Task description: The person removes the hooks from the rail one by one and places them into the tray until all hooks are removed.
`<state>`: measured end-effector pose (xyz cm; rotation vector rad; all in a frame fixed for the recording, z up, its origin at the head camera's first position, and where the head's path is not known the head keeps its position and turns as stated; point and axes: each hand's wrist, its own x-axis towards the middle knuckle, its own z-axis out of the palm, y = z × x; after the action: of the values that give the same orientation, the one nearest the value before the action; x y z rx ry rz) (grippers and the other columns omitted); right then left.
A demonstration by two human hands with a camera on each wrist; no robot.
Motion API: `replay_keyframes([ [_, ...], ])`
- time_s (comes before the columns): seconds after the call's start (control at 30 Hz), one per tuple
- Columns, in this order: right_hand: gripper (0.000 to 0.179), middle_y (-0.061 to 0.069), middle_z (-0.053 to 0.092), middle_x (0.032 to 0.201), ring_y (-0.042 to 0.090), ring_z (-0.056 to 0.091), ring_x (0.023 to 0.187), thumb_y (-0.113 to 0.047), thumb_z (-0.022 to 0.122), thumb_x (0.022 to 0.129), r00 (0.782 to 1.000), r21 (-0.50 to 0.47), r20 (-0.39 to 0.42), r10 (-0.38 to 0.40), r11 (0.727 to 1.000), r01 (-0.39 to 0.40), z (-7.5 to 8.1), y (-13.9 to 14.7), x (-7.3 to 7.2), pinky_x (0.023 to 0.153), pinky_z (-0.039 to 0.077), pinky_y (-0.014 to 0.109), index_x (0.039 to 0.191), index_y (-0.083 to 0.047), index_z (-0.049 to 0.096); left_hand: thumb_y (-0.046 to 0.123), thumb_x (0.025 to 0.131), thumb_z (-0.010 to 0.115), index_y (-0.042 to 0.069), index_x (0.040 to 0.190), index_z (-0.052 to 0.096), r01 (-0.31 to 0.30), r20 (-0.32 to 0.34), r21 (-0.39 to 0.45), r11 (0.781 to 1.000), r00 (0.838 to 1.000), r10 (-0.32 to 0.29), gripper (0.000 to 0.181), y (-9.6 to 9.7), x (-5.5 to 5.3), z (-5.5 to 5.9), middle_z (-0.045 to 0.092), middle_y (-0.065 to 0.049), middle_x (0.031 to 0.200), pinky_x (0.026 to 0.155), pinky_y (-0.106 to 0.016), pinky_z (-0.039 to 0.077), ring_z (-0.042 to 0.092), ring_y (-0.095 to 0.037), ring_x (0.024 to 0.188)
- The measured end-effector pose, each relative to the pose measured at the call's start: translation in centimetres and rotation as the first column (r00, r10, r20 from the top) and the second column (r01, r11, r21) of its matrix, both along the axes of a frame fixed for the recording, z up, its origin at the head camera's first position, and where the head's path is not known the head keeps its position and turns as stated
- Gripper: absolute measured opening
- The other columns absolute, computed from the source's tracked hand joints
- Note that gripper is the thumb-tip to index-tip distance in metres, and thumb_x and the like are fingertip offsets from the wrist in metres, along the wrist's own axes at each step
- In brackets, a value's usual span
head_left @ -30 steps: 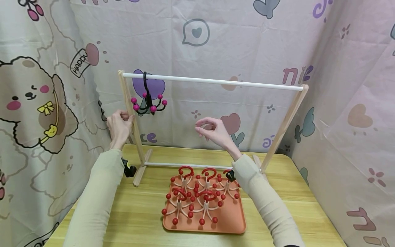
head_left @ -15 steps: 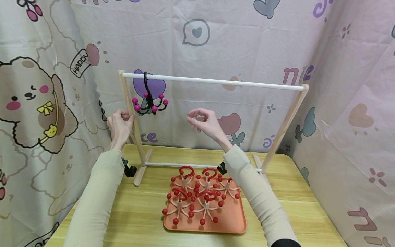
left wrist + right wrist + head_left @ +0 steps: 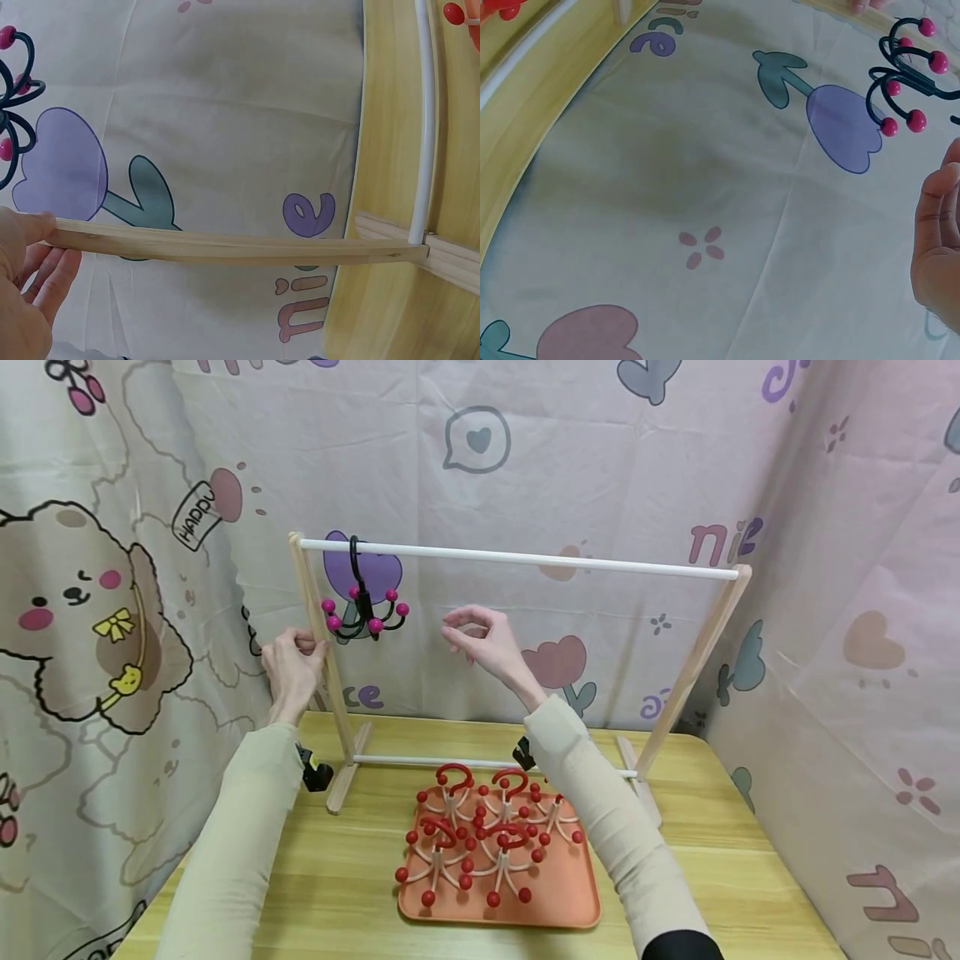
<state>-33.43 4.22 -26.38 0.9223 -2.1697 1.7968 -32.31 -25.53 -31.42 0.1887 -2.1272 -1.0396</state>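
My left hand [image 3: 291, 668] grips the left wooden post [image 3: 335, 693] of a rack partway up, thumb and fingers around it in the left wrist view. From the white top rod [image 3: 525, 558], near that post, hangs a black multi-arm hook hanger [image 3: 363, 606] with pink ball tips. In mid-air to its right is my right hand [image 3: 483, 639], fingers loosely bent and holding nothing. The right wrist view has the same hand [image 3: 937, 240] at its right edge, below the black hanger [image 3: 911, 75] and apart from it.
An orange tray [image 3: 562, 902] on the wooden table [image 3: 712, 843] bears several white hook hangers [image 3: 502, 860] with red hooks and ball tips. A lower white rod [image 3: 420, 761] joins the rack's feet behind it. Printed curtains [image 3: 600, 468] surround the table.
My right hand has moved left and slightly up, closer to the black hanger. My left hand stays on the post; the hanger has barely shifted.
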Motion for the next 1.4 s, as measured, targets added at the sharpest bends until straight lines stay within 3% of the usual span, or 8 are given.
replay_keyframes([
  [0.27, 0.023, 0.01, 0.072, 0.101, 0.008, 0.063, 0.061, -0.01, 0.071, 0.093, 0.999, -0.042, 0.033, 0.01, 0.999, -0.009, 1.1, -1.9, -0.7, 0.048, 0.044, 0.022, 0.113, 0.0, 0.069, 0.012, 0.095, 0.067, -0.007, 0.11, 0.069, -0.013, 0.008, -0.002, 1.0, 1.0, 0.013, 0.025, -0.3, -0.2, 0.1, 0.073, -0.028, 0.104, 0.096, -0.041, 0.042, 0.064, -0.039, 0.099],
  [0.57, 0.026, 0.011, 0.071, 0.108, 0.021, 0.067, 0.068, -0.011, 0.07, 0.093, 0.999, -0.065, 0.046, 0.026, 0.998, -0.023, 2.1, -4.1, -1.3, 0.048, 0.046, 0.022, 0.116, 0.001, 0.068, 0.012, 0.095, 0.067, -0.007, 0.109, 0.069, -0.017, 0.012, 0.003, 1.0, 1.0, 0.016, 0.024, -0.5, -0.4, 0.0, 0.073, -0.028, 0.104, 0.097, -0.043, 0.041, 0.061, -0.039, 0.102],
  [1.0, 0.029, 0.013, 0.07, 0.108, 0.007, 0.062, 0.062, -0.009, 0.07, 0.093, 0.997, -0.098, 0.054, 0.063, 0.994, -0.057, 3.3, -7.8, -1.6, 0.049, 0.046, 0.023, 0.118, 0.004, 0.067, 0.014, 0.094, 0.068, -0.007, 0.11, 0.068, -0.007, 0.021, 0.005, 1.0, 1.0, 0.007, 0.026, -0.5, -0.5, 0.1, 0.072, -0.028, 0.105, 0.102, -0.046, 0.039, 0.059, -0.04, 0.107],
  [1.27, 0.032, 0.01, 0.065, 0.096, 0.018, 0.065, 0.064, -0.008, 0.069, 0.094, 0.991, -0.139, 0.083, 0.103, 0.986, -0.091, 3.6, -10.0, -1.6, 0.051, 0.049, 0.021, 0.124, 0.003, 0.065, 0.013, 0.094, 0.069, -0.007, 0.11, 0.069, -0.012, 0.017, 0.005, 1.0, 1.0, 0.012, 0.026, -0.6, -0.6, 0.1, 0.073, -0.028, 0.105, 0.098, -0.044, 0.042, 0.062, -0.039, 0.103],
  [1.4, 0.037, 0.011, 0.067, 0.093, 0.016, 0.063, 0.06, -0.01, 0.07, 0.093, 0.99, -0.142, 0.094, 0.101, 0.986, -0.087, 3.8, -10.8, -1.8, 0.054, 0.052, 0.025, 0.128, 0.001, 0.063, 0.013, 0.094, 0.069, -0.007, 0.109, 0.069, -0.017, 0.016, -0.006, 1.0, 1.0, 0.017, 0.025, -0.5, -0.7, 0.1, 0.074, -0.027, 0.105, 0.096, -0.043, 0.044, 0.064, -0.039, 0.101],
])
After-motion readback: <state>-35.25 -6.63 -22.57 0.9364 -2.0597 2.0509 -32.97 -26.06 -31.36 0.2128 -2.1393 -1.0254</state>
